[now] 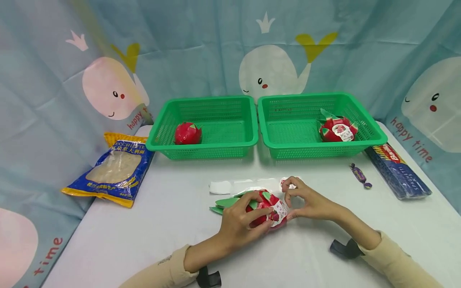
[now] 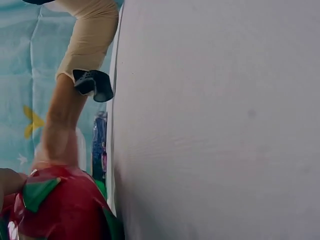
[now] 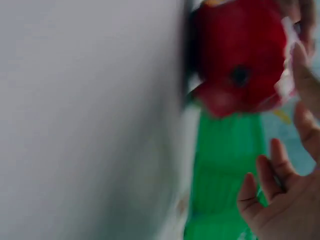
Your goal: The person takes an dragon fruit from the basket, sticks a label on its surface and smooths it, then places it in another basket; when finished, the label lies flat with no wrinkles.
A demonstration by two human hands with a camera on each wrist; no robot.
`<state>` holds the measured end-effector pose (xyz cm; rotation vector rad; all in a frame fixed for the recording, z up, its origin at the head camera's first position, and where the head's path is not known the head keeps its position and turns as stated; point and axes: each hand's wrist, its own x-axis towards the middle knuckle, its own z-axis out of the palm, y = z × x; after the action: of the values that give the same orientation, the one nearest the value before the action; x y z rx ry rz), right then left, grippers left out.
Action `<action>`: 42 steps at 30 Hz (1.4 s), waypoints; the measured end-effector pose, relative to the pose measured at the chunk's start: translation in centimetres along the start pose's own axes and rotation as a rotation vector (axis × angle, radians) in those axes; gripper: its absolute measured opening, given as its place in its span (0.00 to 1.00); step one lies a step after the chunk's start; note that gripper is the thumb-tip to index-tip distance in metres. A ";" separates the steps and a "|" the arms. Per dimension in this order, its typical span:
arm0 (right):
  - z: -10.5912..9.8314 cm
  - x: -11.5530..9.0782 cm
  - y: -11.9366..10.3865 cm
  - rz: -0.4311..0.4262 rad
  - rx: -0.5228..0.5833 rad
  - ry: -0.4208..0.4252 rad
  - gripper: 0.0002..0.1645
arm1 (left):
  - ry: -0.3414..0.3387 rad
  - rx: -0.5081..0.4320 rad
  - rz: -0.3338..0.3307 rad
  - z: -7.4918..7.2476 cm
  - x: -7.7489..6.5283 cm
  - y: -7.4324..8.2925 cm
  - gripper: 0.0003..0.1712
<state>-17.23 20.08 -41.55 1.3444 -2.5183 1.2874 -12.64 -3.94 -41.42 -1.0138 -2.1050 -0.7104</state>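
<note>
A red dragon fruit (image 1: 264, 198) with green leaf tips and a white label (image 1: 279, 214) lies on the table in the head view. My left hand (image 1: 241, 220) grips it from the near left, thumb and fingers spread over its skin. At its right side is my right hand (image 1: 311, 202), with bent fingers apart and the thumb against the label's edge. In the right wrist view, that thumb (image 3: 306, 80) lies along the label while the other fingers spread away. Behind the fruit is a pale strip (image 1: 237, 186) with a round printed sticker near the right fingers.
Two green baskets stand at the back; the left one (image 1: 201, 152) holds a dragon fruit (image 1: 188, 133), the right one (image 1: 317, 149) a labelled dragon fruit (image 1: 338, 129). A blue pasta bag (image 1: 115, 168) lies left; a purple-wrapped candy (image 1: 360, 175) and spaghetti pack (image 1: 399, 172) lie right.
</note>
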 end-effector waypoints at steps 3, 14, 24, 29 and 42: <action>0.0 0.6 -0.2 -0.010 0.099 -0.045 0.19 | -0.011 -0.007 0.014 -0.1 -0.1 -0.1 0.13; -0.5 0.1 1.0 0.044 0.162 -0.256 0.20 | -0.040 -0.014 0.042 -0.1 -1.0 0.0 0.15; -2.4 -0.1 0.3 0.179 -0.019 -0.173 0.22 | -0.132 -0.140 0.074 -1.9 0.1 -0.7 0.13; -1.9 1.3 -2.2 0.200 -0.040 0.012 0.26 | -0.029 -0.352 -0.177 -4.0 2.2 -3.6 0.13; 2.5 4.5 -6.2 0.281 -0.105 -0.075 0.46 | 0.407 -0.954 -1.171 -2.7 2.1 -13.4 0.18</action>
<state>-14.93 13.49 -37.47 1.0685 -2.8639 1.1400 -23.64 -12.29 -40.47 0.1595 -1.7945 -2.3763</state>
